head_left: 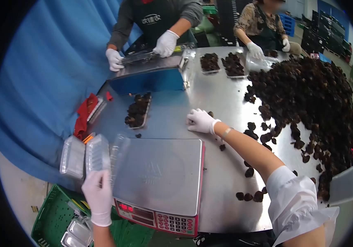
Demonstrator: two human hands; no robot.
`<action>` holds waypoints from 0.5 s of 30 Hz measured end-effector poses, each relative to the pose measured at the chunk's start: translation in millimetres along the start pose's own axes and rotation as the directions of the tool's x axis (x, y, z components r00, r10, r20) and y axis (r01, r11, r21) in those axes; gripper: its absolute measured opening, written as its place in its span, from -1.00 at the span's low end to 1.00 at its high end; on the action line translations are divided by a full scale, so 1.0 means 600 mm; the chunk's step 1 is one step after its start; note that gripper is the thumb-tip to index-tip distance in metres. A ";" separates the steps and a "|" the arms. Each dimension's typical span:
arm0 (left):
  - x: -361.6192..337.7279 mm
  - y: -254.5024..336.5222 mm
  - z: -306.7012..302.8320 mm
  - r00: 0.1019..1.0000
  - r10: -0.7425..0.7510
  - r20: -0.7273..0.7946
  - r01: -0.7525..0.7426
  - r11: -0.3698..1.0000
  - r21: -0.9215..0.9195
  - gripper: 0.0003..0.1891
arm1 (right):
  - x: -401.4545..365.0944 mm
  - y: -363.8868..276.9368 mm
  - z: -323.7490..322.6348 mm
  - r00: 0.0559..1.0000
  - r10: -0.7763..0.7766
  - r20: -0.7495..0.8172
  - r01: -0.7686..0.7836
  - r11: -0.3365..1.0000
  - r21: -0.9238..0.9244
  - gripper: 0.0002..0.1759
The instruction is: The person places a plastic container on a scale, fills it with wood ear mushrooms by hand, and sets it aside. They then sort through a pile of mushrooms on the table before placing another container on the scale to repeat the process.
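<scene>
My left hand (98, 191), in a white glove, is closed at the lower end of a clear plastic tray (120, 158), which tilts over the left edge of the scale (158, 173). Stacked clear trays (97, 153) stand just beyond that hand. My right hand (201, 121), also gloved, rests over the metal table with its fingers curled; whether it holds anything is hidden. A small dark piece (210, 114) lies beside it. The scale's plate carries nothing. Farther back on the left is a tray of dark pieces (137, 110).
A large heap of dark pieces (308, 94) covers the table's right side. Two filled trays (209, 63) sit at the back. Two co-workers in white gloves work across the table, one at a metal device (147, 78). A green crate (55, 214) stands lower left.
</scene>
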State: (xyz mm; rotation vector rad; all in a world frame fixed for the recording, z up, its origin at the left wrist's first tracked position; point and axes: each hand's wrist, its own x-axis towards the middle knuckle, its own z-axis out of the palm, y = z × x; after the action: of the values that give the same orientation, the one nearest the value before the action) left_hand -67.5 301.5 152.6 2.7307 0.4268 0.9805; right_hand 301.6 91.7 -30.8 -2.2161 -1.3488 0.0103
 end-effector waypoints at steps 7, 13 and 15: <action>-0.015 0.046 0.021 0.923 -0.220 0.315 0.325 0.885 -0.333 -0.90 | -0.168 0.001 -0.051 0.997 0.059 0.056 -0.050 0.988 -0.146 -0.84; -0.009 0.105 0.014 0.853 -0.289 0.434 0.500 0.689 -0.525 -0.89 | -0.346 -0.085 -0.145 0.906 0.199 0.373 -0.189 0.980 -0.062 -0.89; -0.008 0.133 0.006 0.857 -0.281 0.432 0.505 0.624 -0.596 -0.89 | -0.374 -0.130 -0.174 0.928 0.258 0.270 -0.268 0.963 0.001 -0.87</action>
State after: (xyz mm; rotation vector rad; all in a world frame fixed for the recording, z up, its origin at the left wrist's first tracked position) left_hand -52.7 225.1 170.0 1.9118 0.4620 0.4464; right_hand 154.5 -112.3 33.9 -2.4123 -1.1588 0.4455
